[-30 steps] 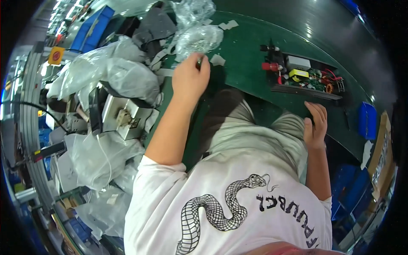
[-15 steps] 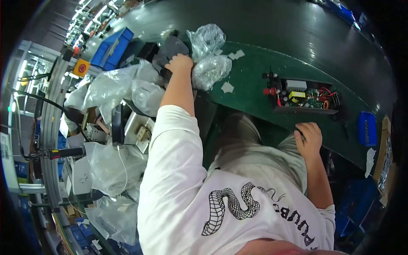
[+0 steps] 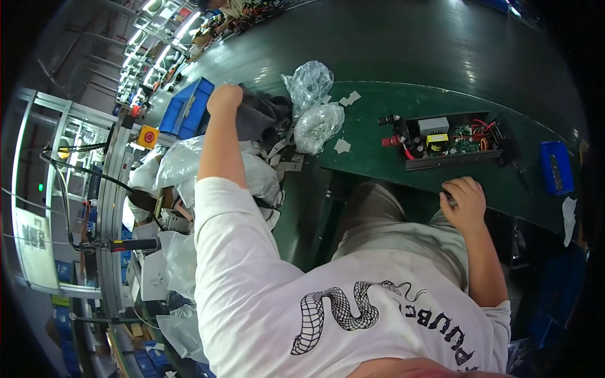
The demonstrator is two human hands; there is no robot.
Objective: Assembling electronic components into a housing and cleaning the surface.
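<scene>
My left hand point(image 3: 225, 101) reaches far out to the left and is closed at the left edge of a dark grey cloth-like piece point(image 3: 263, 118); its fingertips are hidden. The grey piece lies crumpled, with loose clear plastic bags point(image 3: 318, 128) touching its right side. My right hand point(image 3: 465, 203) rests at the near edge of the green table, fingers loosely bent and apart, holding nothing. Beyond it sits an open black metal case point(image 3: 450, 140) with a circuit board, a yellow-wrapped transformer and red and black terminals at its left end.
A blue bin point(image 3: 187, 108) stands left of my left hand. Below it are heaped plastic bags point(image 3: 179, 167) and a red stop button on a yellow box point(image 3: 148, 137). White scraps point(image 3: 342, 146) dot the green table point(image 3: 372, 101). A small blue tray point(image 3: 557, 167) lies at the right.
My left hand has moved left, and the dark grey piece now spreads wider to its right. The whole view has shifted a little. My right hand stays by the table edge.
</scene>
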